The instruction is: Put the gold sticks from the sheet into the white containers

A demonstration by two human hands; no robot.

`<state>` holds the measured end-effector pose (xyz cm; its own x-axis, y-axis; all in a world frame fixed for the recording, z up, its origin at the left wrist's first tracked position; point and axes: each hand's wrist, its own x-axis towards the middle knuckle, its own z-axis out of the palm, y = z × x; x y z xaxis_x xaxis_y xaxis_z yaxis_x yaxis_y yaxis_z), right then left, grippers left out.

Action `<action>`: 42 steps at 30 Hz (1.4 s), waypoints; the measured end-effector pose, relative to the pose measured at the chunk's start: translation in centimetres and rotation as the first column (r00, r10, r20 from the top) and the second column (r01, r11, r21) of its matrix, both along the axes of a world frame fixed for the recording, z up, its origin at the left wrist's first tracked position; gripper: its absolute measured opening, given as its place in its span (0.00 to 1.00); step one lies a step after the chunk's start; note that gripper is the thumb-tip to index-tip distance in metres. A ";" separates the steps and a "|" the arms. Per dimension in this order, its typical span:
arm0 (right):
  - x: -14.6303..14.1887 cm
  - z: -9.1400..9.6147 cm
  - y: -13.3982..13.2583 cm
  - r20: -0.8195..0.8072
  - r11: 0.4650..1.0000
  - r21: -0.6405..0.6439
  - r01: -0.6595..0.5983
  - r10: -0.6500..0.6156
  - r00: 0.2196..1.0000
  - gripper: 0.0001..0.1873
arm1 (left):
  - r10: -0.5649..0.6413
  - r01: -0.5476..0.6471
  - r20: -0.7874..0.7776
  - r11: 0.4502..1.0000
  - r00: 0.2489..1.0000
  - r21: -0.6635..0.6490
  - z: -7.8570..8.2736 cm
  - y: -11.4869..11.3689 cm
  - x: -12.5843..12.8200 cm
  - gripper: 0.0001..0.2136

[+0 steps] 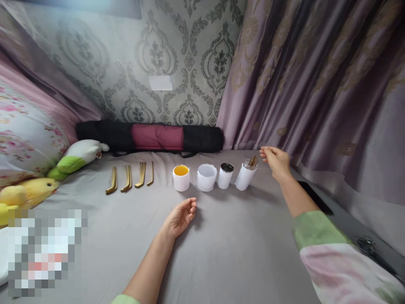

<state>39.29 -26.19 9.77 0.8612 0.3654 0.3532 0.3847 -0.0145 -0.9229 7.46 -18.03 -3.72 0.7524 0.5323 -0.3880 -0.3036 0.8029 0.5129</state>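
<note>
My right hand is raised just right of a white-wrapped jar, apart from it. Its thumb and fingertips are drawn together, with nothing visible in them. The jar leans slightly and holds gold sticks. Palm partly up, my left hand rests low over the sheet with fingers loosely curled and empty. Beyond it stand a white cup with a yellow inside, a wide whitish cup and a white-wrapped can with a dark inside. Bent gold metal straws lie left in several separate groups.
A grey sheet covers the surface. A black and maroon rolled bag lies along the patterned wall. Plush toys and a floral pillow are at left. A dark flat object lies beneath my right forearm, near the purple curtain.
</note>
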 end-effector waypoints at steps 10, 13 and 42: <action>-1.7 0.0 -1.1 0.028 0.992 0.107 0.063 -0.066 0.997 0.12 | -0.002 0.002 0.037 1.000 0.999 0.019 -0.6 0.2 -0.1 0.06; -2.4 0.0 -1.5 0.000 0.988 0.142 0.063 -0.064 0.998 0.11 | 0.001 -0.002 0.038 1.000 0.999 0.026 -0.5 0.1 -0.1 0.06; -15.2 -10.8 -1.0 -0.432 0.939 -0.009 -0.343 0.306 0.848 0.13 | 0.024 -0.026 0.053 0.999 0.998 0.033 -0.6 0.3 -0.1 0.06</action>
<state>24.11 -27.22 -1.08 0.7476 0.6618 -0.0563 -0.0404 -0.0393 -0.9984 7.39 -17.74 -4.29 0.7579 0.5631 -0.3294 -0.3505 0.7773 0.5224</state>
